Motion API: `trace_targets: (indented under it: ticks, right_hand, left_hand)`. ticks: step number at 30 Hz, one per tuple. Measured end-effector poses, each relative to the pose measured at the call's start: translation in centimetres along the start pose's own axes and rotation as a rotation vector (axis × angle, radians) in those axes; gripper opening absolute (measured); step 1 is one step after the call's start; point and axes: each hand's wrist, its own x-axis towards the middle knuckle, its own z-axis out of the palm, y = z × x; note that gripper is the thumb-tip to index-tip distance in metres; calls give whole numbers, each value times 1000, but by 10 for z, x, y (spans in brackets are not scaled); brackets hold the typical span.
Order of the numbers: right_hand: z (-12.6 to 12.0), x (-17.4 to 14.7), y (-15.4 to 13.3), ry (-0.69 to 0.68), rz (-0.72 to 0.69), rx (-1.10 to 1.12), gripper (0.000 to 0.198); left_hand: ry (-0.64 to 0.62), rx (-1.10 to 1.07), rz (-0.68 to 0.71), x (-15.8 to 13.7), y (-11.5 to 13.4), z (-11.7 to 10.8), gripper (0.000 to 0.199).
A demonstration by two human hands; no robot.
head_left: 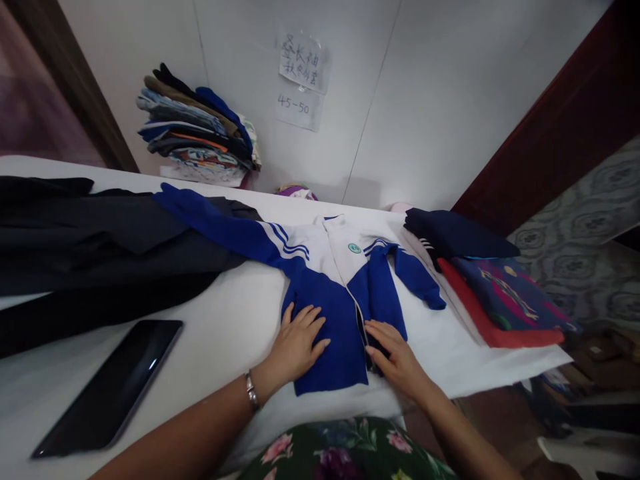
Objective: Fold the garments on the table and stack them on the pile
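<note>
Table: a white-covered table (220, 327) is stretching across the frame below a pale wall (430, 87).
Left hand (299, 341): resting at lower centre, fingers spread, gripping nothing, on the blue-and-white jacket (327, 300).
Right hand (397, 360): touching the jacket's open front edge, right of centre; whether it is pinching cloth, I cannot tell.
Jacket: lying face up mid-frame, one sleeve reaching upper left over dark clothes (100, 233), the other bending right.
Black device (107, 390): lying at lower left.
Folded pile (500, 287): sitting at right.
Taller stack (195, 127): standing upper left.
Handwritten papers (303, 63): hanging upper centre.
</note>
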Motion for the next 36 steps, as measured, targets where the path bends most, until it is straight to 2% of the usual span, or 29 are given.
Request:
trace_targets:
  ticks: [4,8,11,16,21,26,30,34,36]
  right_hand:
    - [6,-15,-11,-17,-98,-162,49]
    - [13,-11,-13,-35,-109,-217,40]
    - [15,-4,-11,-36,-105,-224,34]
    - [3,-6,-6,-104,-158,-163,42]
    - [-14,-22,8,-105,-122,-168,50]
    - [-16,-32,15,-150,-105,-200,54]
    - [-12,-31,22,-104,-157,-225,42]
    - [-13,-25,26,-28,-203,-185,24]
    - [-17,-20,24,25,-201,-140,22]
  left_hand:
    - [66,-21,35,-1,16,-11,32]
    - [-20,-52,96,-5,33,-11,30]
    - [-85,-19,133,-7,36,-6,33]
    - [-114,-6,151,-8,38,-8,41]
    - [-214,9,199,-16,54,-13,56]
    - [-206,66,161,-12,56,-5,26]
    - [-187,32,154,-8,56,-2,24]
    - [-174,11,175,-17,61,-2,47]
    - [-191,43,184,-19,64,-2,40]
